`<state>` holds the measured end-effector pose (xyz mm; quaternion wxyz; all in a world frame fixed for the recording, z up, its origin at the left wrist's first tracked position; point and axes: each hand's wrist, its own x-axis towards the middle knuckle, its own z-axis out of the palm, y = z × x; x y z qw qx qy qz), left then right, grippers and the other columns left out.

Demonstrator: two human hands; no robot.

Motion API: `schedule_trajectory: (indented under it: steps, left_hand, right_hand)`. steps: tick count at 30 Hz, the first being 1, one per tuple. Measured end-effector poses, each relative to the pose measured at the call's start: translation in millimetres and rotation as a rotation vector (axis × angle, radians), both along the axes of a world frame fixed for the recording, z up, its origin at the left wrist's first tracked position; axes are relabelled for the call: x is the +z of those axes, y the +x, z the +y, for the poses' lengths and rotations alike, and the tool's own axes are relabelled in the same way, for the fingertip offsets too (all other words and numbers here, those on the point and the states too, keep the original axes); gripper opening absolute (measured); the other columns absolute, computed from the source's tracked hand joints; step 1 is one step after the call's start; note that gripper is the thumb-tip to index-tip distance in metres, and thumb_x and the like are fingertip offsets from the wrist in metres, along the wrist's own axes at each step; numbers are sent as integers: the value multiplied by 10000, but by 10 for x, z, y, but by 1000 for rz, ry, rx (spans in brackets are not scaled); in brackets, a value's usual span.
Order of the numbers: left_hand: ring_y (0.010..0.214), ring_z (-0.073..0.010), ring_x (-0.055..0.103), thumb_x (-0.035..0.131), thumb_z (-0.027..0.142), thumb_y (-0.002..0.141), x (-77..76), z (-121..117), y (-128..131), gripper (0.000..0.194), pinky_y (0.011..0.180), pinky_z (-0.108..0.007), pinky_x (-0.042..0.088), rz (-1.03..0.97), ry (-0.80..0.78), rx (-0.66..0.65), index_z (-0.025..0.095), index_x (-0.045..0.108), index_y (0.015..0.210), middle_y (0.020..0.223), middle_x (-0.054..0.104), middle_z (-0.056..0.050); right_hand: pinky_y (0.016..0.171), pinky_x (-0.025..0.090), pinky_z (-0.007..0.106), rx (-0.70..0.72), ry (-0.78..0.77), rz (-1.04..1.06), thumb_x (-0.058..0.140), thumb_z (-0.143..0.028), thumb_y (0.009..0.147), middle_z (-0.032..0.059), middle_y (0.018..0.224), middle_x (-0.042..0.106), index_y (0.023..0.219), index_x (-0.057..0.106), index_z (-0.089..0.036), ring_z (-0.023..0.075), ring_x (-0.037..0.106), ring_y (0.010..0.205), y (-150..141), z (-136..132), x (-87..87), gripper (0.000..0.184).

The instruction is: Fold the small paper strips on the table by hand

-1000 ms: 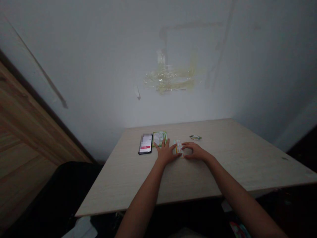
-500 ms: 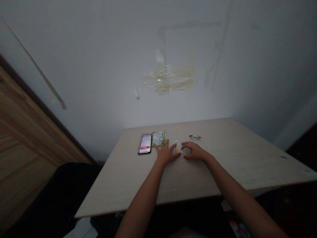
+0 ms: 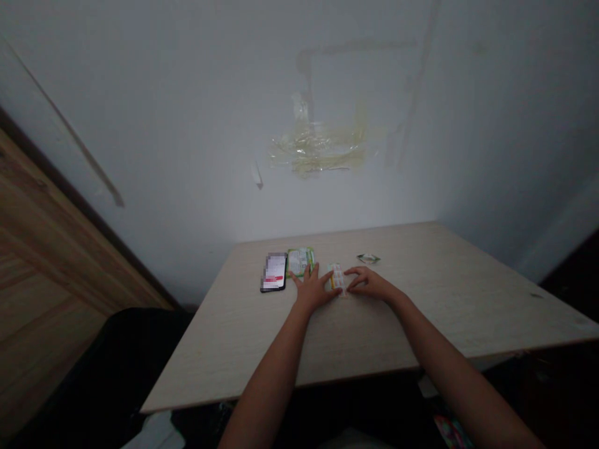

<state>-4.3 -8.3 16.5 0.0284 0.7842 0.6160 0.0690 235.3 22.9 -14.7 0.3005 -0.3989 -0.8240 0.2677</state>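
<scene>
A small sheet (image 3: 337,280) printed with a grid of pale panels and a yellow strip lies on the table between my hands. My left hand (image 3: 309,292) rests flat with spread fingers; its index finger and thumb touch the sheet's left side and lower edge. At the right edge is my right hand (image 3: 372,285), one finger bent down to the thumb in a pinch and another reaching forward. Whatever is in that pinch is too small to make out. Under the left fingertips is the near edge of a green and white printed packet (image 3: 300,259).
A phone (image 3: 274,272) with a lit, partly blurred screen lies left of the packet. A small crumpled green and white wrapper (image 3: 369,258) sits beyond my right hand. The pale wooden table (image 3: 365,343) meets a wall (image 3: 201,125) bearing old clear tape (image 3: 322,149).
The thumb and a finger of my right hand have drawn together at the sheet's right edge, closing the round gap between them. My left hand has stayed in place.
</scene>
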Motion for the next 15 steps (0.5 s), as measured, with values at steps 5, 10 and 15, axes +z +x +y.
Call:
schedule_trajectory:
  steps: [5,10,15]
  left_hand:
    - [1492,-429,113,428,832,762,9,5,1,724,1048,-807,-64,-13,-2,-10,521,425,1416,1635,242,-18]
    - [1491,-424,129,402,841,767,-8,21,-8,726,1039,-816,-57,-11,7,-13,523,418,1419,1630,256,-22]
    - [1490,-427,133,417,853,748,-23,40,-19,747,1013,-839,-49,-9,15,-32,518,426,1415,1631,250,-39]
  right_hand:
    - [1101,381,488,-61,43,-17,724,-457,789,87,1311,620,830,797,-265,278,556,1226,3,27,-60,209]
    - [1091,390,500,-131,101,-50,686,-467,831,94,1297,624,880,797,-272,280,556,1218,-29,74,-127,230]
    - [1076,409,490,-198,137,-92,665,-431,854,114,1281,627,924,798,-256,277,563,1189,-69,129,-114,231]
